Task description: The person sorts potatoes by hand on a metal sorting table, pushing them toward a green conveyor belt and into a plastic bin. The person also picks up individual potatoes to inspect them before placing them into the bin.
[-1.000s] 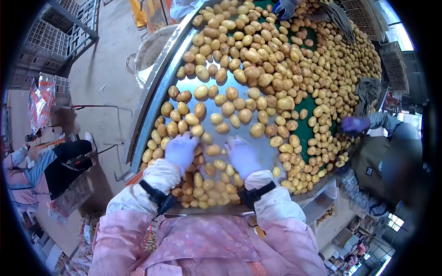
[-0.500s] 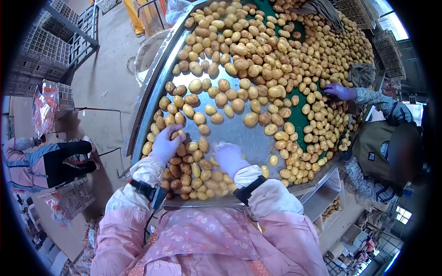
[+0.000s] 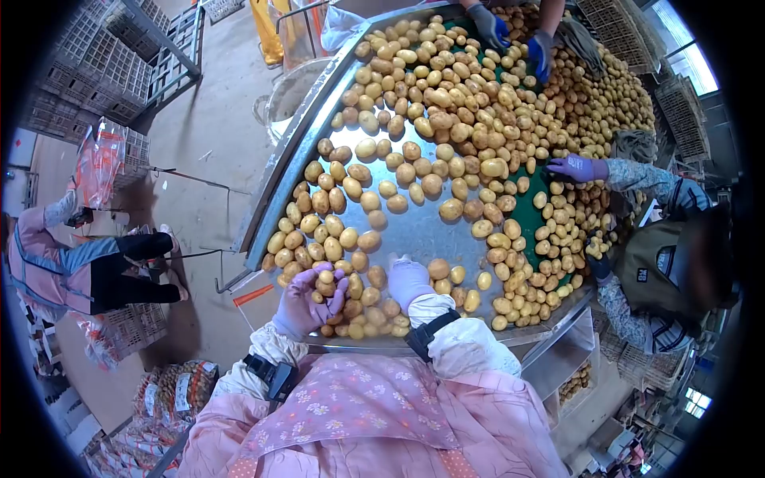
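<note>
My left hand (image 3: 300,306), in a purple glove, is curled round a potato (image 3: 325,278) at the near left of the metal sorting table (image 3: 430,231). More potatoes (image 3: 371,296) lie close beside it, between my two hands. My right hand (image 3: 408,280), gloved in pale purple, is low at the table among the potatoes, its back towards me. Its fingers point away and down and are mostly hidden, so their grip does not show. Loose potatoes (image 3: 439,269) lie just to its right.
A large potato heap (image 3: 510,103) covers the far and right parts of the table, partly over a green surface (image 3: 527,209). A co-worker's purple-gloved hand (image 3: 578,168) reaches in from the right; blue-gloved hands (image 3: 540,56) reach from the far side. Metal rim (image 3: 299,159) runs along the left.
The view has shifted. My left hand has moved nearer to me and turned, with a potato in its fingers. My right hand has turned to point away. Another person's blue-gloved hands have appeared at the far side.
</note>
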Available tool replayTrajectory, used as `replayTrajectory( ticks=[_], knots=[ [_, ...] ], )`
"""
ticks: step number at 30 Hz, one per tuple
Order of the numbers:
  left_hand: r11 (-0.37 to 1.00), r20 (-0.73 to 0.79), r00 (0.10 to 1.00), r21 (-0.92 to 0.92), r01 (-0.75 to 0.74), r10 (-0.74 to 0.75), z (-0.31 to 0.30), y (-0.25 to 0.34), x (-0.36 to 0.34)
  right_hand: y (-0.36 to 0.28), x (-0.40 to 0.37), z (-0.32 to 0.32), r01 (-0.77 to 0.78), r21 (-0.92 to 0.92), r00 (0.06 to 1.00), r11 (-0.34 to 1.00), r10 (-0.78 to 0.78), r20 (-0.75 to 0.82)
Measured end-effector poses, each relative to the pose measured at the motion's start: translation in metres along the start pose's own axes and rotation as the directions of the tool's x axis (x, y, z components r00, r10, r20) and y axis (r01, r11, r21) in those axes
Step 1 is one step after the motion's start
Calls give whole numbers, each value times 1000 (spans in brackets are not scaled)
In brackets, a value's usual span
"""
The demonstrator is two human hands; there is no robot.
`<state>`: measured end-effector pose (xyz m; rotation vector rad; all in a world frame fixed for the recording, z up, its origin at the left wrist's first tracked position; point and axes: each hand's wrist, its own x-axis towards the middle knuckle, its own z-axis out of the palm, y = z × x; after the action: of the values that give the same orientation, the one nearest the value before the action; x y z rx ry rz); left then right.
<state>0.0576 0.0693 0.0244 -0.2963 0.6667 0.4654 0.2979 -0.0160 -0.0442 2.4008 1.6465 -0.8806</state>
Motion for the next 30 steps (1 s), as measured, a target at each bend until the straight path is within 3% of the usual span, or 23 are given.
replayTrajectory(
  ticks=[3,5,8,10,12,13,16,19,20,21,22,23,24,27,28,29,30],
  knots=[
    [998,58,998,61,-31,27,16,-17,-4,-2,-6,-1,-69,66,996,995,73,-58],
    [995,128,990,92,41,-52,16,-19,-1,5,5,21,-95,110,987,989,108,-116],
    [985,142,988,170,42,-67,17,-27,-2,25,10,39,37,490,976,871,74,-204],
    [979,179,979,192,65,-100,22,-29,0,34,-7,38,-101,796,984,596,177,-8],
    [952,143,985,302,49,-96,18,-31,3,42,-34,12,-264,933,961,244,153,232],
    [932,126,987,358,48,-99,18,-32,5,44,-42,15,-227,969,963,98,173,209],
    [949,219,943,247,197,-253,29,-32,8,49,-66,17,-117,945,960,-307,207,186],
    [906,148,985,422,22,-93,40,-46,7,40,-97,11,-92,754,956,-650,155,250],
    [597,291,957,768,-230,-7,36,-58,12,25,-101,12,-51,709,966,-703,146,215],
    [126,426,901,892,-433,79,31,-70,17,10,-104,14,-40,648,972,-761,122,203],
    [-255,545,838,815,-520,36,35,-79,16,-4,-103,15,-33,584,978,-811,95,187],
    [-593,636,770,601,-536,-51,40,-88,15,-11,-104,17,-30,518,984,-855,67,167],
    [-703,605,790,520,-485,-97,61,-100,7,-8,-100,20,-134,390,990,-911,-137,19],
    [-392,618,771,755,-525,157,19,-101,28,-23,-90,17,-17,512,984,-859,76,159],
    [46,374,877,913,-405,300,18,-102,30,-27,-93,1,-30,518,981,-855,75,181],
    [271,331,868,855,-442,371,18,-100,35,-31,-96,-15,-44,525,976,-850,75,203],
    [478,267,861,742,-471,434,21,-99,41,-31,-89,-14,-103,411,959,-906,19,282]
  ],
)
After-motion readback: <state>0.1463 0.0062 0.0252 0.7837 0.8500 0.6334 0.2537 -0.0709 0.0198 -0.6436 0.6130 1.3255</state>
